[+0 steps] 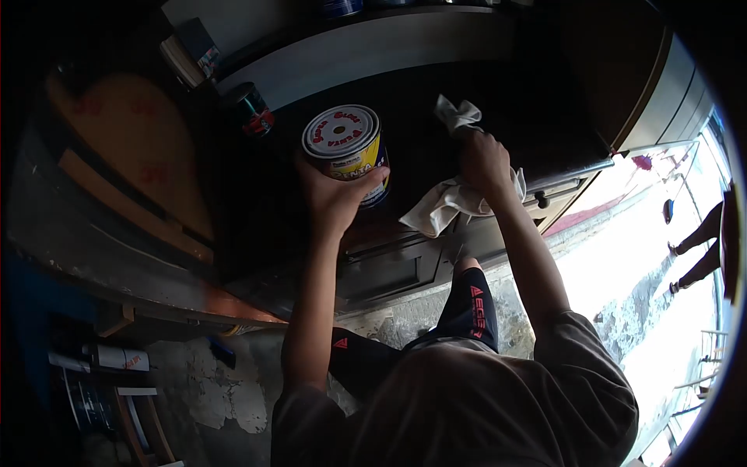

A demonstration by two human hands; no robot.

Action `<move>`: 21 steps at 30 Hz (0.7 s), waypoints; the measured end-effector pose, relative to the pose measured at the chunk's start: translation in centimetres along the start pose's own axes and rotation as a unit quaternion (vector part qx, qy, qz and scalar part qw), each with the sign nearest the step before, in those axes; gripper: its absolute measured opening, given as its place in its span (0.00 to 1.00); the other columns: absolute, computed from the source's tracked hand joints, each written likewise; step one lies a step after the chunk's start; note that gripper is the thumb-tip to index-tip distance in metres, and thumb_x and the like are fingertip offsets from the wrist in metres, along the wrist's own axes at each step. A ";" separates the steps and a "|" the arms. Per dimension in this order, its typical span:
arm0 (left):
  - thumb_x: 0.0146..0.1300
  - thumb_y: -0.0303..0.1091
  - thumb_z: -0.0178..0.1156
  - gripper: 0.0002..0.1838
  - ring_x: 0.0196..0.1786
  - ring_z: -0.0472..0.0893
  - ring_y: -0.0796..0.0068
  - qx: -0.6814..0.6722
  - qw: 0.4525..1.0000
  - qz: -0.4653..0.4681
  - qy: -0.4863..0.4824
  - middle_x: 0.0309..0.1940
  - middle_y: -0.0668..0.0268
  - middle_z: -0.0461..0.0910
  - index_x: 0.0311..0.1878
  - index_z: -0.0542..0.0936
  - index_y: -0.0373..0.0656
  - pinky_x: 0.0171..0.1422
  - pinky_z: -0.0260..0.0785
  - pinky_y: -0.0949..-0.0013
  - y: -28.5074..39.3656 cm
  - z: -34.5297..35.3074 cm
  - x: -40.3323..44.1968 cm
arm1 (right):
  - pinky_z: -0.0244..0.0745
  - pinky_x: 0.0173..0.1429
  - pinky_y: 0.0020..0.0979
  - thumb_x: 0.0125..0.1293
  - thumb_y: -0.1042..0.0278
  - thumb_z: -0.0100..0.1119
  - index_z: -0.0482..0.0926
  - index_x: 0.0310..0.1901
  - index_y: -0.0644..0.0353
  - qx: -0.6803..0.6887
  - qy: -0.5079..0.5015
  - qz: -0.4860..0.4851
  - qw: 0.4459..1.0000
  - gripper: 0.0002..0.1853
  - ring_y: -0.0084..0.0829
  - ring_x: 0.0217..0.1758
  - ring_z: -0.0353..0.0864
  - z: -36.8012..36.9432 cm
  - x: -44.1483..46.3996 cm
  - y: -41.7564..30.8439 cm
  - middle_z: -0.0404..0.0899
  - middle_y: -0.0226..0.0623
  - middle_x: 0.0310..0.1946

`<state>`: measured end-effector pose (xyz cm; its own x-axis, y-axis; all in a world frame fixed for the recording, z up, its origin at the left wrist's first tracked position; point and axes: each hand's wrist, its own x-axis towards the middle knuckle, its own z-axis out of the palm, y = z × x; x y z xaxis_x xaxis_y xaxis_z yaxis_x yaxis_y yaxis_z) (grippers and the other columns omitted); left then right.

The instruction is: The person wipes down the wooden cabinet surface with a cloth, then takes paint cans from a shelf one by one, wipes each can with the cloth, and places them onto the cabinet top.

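Note:
A paint can (359, 167) with a white and red lid and a yellow and dark label is upright over the dark cabinet top (405, 93). My left hand (336, 189) is wrapped round its near side, the thumb across the label. To the right, my right hand (484, 159) is closed on a white cloth (446, 204). One end of the cloth sticks out beyond the fist, and the rest hangs below it over the cabinet's front edge. The can and the cloth are apart.
A smaller dark and red can (250, 110) stands behind and left of the paint can, near some books (189, 53). Wooden panels (128, 132) lean at the left. Drawers with a knob (542, 200) are below the right hand. Another person's legs (696, 249) show at the far right.

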<state>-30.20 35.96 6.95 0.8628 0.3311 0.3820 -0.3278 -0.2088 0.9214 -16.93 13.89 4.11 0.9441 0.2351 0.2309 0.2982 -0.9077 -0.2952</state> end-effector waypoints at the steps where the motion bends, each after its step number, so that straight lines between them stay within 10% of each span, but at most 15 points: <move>1: 0.37 0.28 0.81 0.53 0.58 0.76 0.54 -0.039 0.998 -0.022 -0.053 0.64 0.49 0.66 0.68 0.59 0.40 0.64 0.75 0.56 0.2 -0.3 0.2 | 0.80 0.50 0.38 0.71 0.61 0.48 0.76 0.61 0.56 0.061 -0.057 0.001 0.997 0.20 0.46 0.48 0.83 -0.6 -0.5 -0.6 0.84 0.41 0.47; 4: 0.37 0.27 0.81 0.56 0.59 0.76 0.55 -0.052 0.989 -0.054 -0.127 0.64 0.50 0.66 0.69 0.55 0.41 0.64 0.74 0.56 -0.4 -1.5 1.0 | 0.80 0.50 0.37 0.75 0.57 0.44 0.74 0.63 0.59 0.697 -0.021 -0.052 0.714 0.22 0.38 0.46 0.81 -0.9 -0.6 -3.5 0.80 0.46 0.51; 7: 0.37 0.26 0.80 0.59 0.60 0.75 0.55 -0.054 0.974 -0.089 -0.201 0.64 0.51 0.66 0.71 0.52 0.43 0.65 0.74 0.56 -1.5 -1.3 1.1 | 0.74 0.62 0.41 0.77 0.46 0.36 0.69 0.66 0.62 0.731 -0.128 -0.129 0.658 0.30 0.41 0.61 0.75 -2.0 -0.3 -8.2 0.70 0.51 0.63; 10: 0.36 0.22 0.79 0.58 0.56 0.78 0.61 -0.037 0.998 -0.046 -0.033 0.60 0.55 0.71 0.71 0.54 0.47 0.60 0.77 0.61 -2.4 -0.7 -1.3 | 0.72 0.67 0.42 0.77 0.40 0.31 0.68 0.67 0.62 0.748 -0.266 -0.143 0.591 0.34 0.41 0.64 0.73 1.6 1.4 -9.4 0.67 0.48 0.66; 14: 0.35 0.19 0.77 0.58 0.56 0.78 0.63 -0.021 0.999 -0.009 0.035 0.59 0.57 0.73 0.72 0.56 0.50 0.60 0.76 0.62 -2.0 -0.4 0.5 | 0.73 0.67 0.43 0.76 0.38 0.29 0.67 0.67 0.62 0.658 -0.384 -0.092 0.641 0.36 0.43 0.63 0.74 0.6 4.3 -8.3 0.70 0.47 0.65; 16: 0.34 0.23 0.80 0.63 0.61 0.75 0.58 -0.021 0.996 -0.032 -0.083 0.62 0.54 0.69 0.74 0.50 0.44 0.63 0.75 0.59 -1.3 -1.5 1.6 | 0.73 0.67 0.42 0.76 0.41 0.31 0.68 0.66 0.63 0.571 -0.402 -0.152 0.699 0.34 0.41 0.61 0.76 0.7 5.2 -8.1 0.73 0.48 0.62; 18: 0.35 0.23 0.80 0.60 0.59 0.76 0.59 0.002 0.993 -0.037 -0.112 0.60 0.55 0.70 0.72 0.53 0.43 0.61 0.76 0.61 -0.4 -2.5 2.4 | 0.69 0.69 0.43 0.76 0.44 0.30 0.73 0.62 0.61 0.385 -0.343 -0.202 0.833 0.31 0.40 0.62 0.75 0.0 5.7 -7.7 0.75 0.44 0.60; 21: 0.36 0.22 0.79 0.52 0.55 0.80 0.63 0.041 0.977 -0.067 -0.200 0.56 0.56 0.75 0.67 0.63 0.40 0.57 0.79 0.64 0.8 -3.8 3.3 | 0.76 0.47 0.41 0.75 0.47 0.37 0.82 0.49 0.59 0.193 -0.233 -0.224 0.926 0.27 0.39 0.38 0.82 -1.0 6.0 -5.2 0.84 0.41 0.39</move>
<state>-29.07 40.34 9.26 0.9826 -0.0214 0.1845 -0.1835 -0.2672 0.9460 -12.97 19.68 7.97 0.6438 0.7651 0.0118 0.6183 -0.5111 -0.5970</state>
